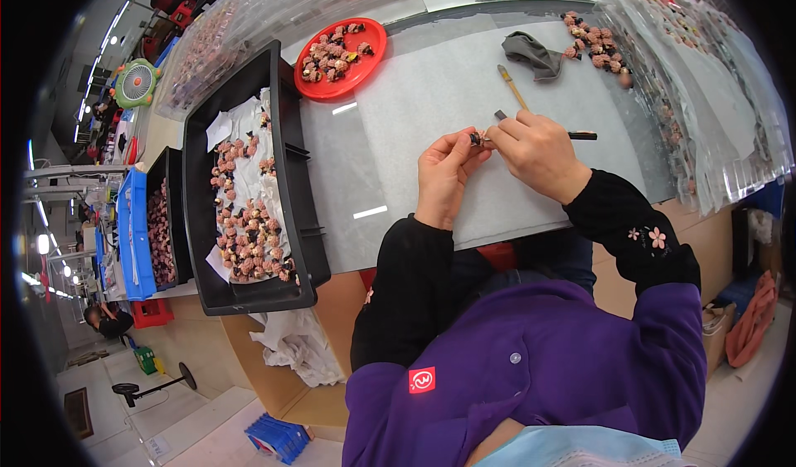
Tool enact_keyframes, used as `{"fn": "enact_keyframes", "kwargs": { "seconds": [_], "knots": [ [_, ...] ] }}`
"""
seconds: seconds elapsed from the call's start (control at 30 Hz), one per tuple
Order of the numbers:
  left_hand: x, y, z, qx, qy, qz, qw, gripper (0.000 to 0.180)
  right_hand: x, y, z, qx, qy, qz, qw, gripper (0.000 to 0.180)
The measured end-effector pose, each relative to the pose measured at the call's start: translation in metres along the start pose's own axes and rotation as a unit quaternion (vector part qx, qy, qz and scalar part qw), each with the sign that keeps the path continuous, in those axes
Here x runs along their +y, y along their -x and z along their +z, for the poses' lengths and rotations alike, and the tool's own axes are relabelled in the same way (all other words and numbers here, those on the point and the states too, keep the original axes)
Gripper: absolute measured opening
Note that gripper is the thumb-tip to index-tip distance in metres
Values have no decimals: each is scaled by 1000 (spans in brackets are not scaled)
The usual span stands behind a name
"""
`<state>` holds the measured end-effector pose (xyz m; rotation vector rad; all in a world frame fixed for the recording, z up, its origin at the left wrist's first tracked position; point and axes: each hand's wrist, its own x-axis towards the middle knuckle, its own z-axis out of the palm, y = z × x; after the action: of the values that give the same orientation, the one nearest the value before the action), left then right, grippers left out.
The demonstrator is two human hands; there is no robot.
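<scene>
Pinching a small dark piece (pixel 475 138) between thumb and fingertips, the left hand (pixel 445 172) holds it just above the white mat (pixel 431 94) near the middle of the bench (pixel 332 177). The right hand (pixel 537 153) is closed around a thin dark-handled tool (pixel 582 135), whose tip meets the piece from the right. The tool's long axis runs roughly parallel to the near edge of the bench, handle pointing toward the right edge. Both hands touch at the fingertips; the piece sits between them, closer to the left hand's grip. What the piece is exactly cannot be told at this size.

A wooden-handled brush (pixel 512 86) lies just beyond the right hand, angled toward the far edge, with a crumpled grey cloth (pixel 532 55) past it. A loose row of pink-and-brown small figures (pixel 595 48) rests near the far right corner.

Containers: a red round tray (pixel 369 67) at the far edge holds a cluster of the same small figures. A long black bin (pixel 286 177) along the left edge, lined with white paper, carries many more, massed toward its near end. A second black bin (pixel 170 168) further left also holds such figures. Clear blister trays (pixel 713 110) line the right edge.
</scene>
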<state>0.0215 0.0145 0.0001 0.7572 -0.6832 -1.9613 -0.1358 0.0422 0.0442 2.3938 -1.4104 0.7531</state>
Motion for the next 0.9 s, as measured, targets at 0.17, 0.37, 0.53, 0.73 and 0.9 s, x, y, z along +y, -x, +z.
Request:
{"fn": "enact_keyframes", "kwargs": {
  "seconds": [0.17,0.37,0.53,0.73,0.9],
  "knots": [
    [-1,0,-1,-6,-13,0,1000,23,1,1,1,7,-7,3,1000,11],
    [-1,0,-3,-8,-20,1,1000,24,-3,2,-1,-14,0,22,1000,10],
    [-1,0,-3,-8,-17,1,1000,24,0,3,-1,-22,-13,17,1000,8],
    [-1,-1,-2,-7,-18,-1,1000,24,-3,4,0,-17,-35,47,998,8],
    [0,0,-2,1,-11,2,1000,23,-8,4,3,8,-35,69,997,10]
  ]
}}
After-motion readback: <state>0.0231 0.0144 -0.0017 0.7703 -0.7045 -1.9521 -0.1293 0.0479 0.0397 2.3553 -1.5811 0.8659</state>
